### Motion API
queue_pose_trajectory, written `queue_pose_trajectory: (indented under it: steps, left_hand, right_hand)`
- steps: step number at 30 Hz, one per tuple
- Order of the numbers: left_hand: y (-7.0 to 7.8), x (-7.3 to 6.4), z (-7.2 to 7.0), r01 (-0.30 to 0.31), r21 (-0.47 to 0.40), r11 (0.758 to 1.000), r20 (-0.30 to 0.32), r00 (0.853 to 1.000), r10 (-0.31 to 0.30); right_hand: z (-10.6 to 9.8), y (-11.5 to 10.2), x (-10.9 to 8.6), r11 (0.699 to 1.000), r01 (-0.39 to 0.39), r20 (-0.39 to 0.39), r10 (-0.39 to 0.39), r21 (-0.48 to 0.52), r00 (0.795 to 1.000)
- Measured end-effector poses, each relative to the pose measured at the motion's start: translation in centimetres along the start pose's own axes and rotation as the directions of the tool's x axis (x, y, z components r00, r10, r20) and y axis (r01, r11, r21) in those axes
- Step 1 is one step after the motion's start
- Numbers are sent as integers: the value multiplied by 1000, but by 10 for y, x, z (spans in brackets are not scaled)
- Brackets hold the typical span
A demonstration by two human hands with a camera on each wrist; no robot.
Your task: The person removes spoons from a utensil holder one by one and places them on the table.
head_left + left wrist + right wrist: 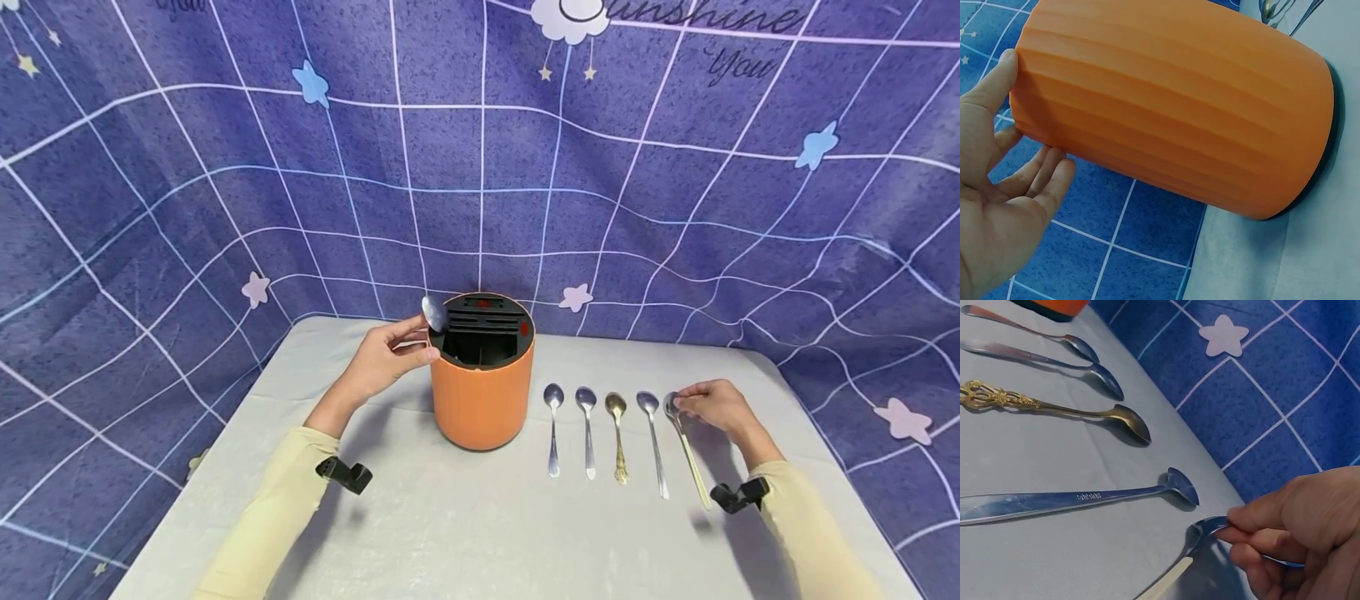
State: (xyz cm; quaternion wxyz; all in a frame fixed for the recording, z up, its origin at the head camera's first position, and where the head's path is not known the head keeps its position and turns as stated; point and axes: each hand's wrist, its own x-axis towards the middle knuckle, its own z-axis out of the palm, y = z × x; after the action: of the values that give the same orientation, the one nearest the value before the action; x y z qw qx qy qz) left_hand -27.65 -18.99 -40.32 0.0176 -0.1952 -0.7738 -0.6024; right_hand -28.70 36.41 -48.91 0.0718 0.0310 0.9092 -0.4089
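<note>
An orange ribbed utensil holder [480,408] with a black slotted top stands on the table. The silver bowl of an upright spoon [433,312] shows at its left rim; the handle is hidden. My left hand [392,354] touches the holder's upper left side, with thumb and fingers spread apart. In the left wrist view the thumb [1004,78] lies at the rim edge. Far right, my right hand [716,406] pinches the bowl of a spoon with a pale cream-gold handle [695,468]. This spoon slants at the end of a row, the handle pointing toward me.
Left of the pinched spoon, a silver spoon [655,442], a gold ornate-handled spoon [618,437] and two more silver spoons, one near the holder [553,429], lie side by side. A white cloth covers the table [480,525]. Blue grid-patterned fabric [480,167] hangs behind it.
</note>
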Motion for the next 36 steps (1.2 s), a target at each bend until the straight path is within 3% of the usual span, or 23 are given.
queue_pose_trajectory:
  steps: [6,10,20,29,36]
  left_hand:
    - [-2,-1,-1,11,-2,1000,6,1000,-11]
    - [-4,-1,-1,10,-4,1000,5,1000,-10]
    - [-1,-1,-2,-2,5,1000,5,1000,2]
    - [1,0,-2,8,19,1000,11,1000,-8]
    - [2,-1,-2,4,12,1000,15,1000,-4]
  right_hand:
    - [2,6,1,998,-48,-29,49,52,998]
    - [-1,10,0,993,-65,-4,66,98,998]
    - [-29,-3,-4,993,-62,69,55,104,996]
    - [-49,-42,-11,995,96,8,-97,20,995]
    - [-56,-93,-20,972,236,-69,-236,-15,969]
